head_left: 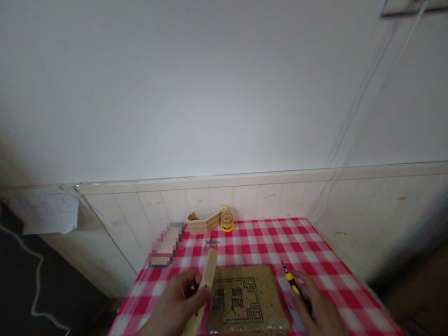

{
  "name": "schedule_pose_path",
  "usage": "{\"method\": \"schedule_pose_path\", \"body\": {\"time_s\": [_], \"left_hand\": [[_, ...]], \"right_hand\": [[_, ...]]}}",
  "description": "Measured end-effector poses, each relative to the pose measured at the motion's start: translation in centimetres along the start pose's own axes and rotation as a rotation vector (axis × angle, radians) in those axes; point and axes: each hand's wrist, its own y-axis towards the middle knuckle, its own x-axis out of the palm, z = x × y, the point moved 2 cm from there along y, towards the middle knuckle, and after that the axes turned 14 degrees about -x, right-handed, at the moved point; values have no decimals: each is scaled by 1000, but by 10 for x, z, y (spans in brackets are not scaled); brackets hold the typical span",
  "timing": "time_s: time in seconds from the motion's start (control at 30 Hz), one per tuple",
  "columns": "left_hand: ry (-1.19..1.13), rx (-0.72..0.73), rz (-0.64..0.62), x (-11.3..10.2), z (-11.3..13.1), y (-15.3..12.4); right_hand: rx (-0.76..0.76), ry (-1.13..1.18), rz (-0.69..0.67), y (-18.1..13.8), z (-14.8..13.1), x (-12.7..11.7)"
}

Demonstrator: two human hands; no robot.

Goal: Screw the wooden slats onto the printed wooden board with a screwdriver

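My left hand [185, 296] grips a flat, light wooden strip [210, 266] with a small dark hole in it, tilted up at the left of a brown box. My right hand [317, 303] holds a yellow and black screwdriver [292, 282], its thin tip pointing up and away. Between the hands lies the flat brown box [248, 298], printed with dark characters and a border pattern. Beyond the strip's top end is a small heap of dark screws [212, 242] on the cloth.
The red and white checked tablecloth [266, 242] covers the table. At its back stand curved wooden pieces [203, 224] and a yellow-based clear case [227, 219] of small bits. A blurred-out flat object [167, 245] lies at the left edge. The white wall [224, 93] rises behind.
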Motion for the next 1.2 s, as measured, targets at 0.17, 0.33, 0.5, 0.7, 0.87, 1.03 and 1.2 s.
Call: {"method": "schedule_pose_path", "body": {"time_s": [0.17, 0.33, 0.5, 0.7, 0.87, 1.03, 1.2], "left_hand": [[112, 15, -152, 39, -7, -4], [645, 227, -61, 50, 32, -14], [672, 212, -42, 34, 38, -18], [251, -26, -45, 10, 12, -4], [-124, -7, -119, 11, 4, 0], [-308, 42, -184, 21, 12, -4], [-332, 40, -138, 22, 20, -7]], "right_hand": [[-31, -50, -4, 2, 0, -2], [-149, -278, -109, 1, 2, 2], [-198, -379, -181, 3, -9, 3], [-157, -324, -278, 7, -34, -7], [-105, -225, -223, 18, -46, -22], [-118, -64, -221, 30, -80, -24], [-145, 120, -246, 31, -121, -4]]}}
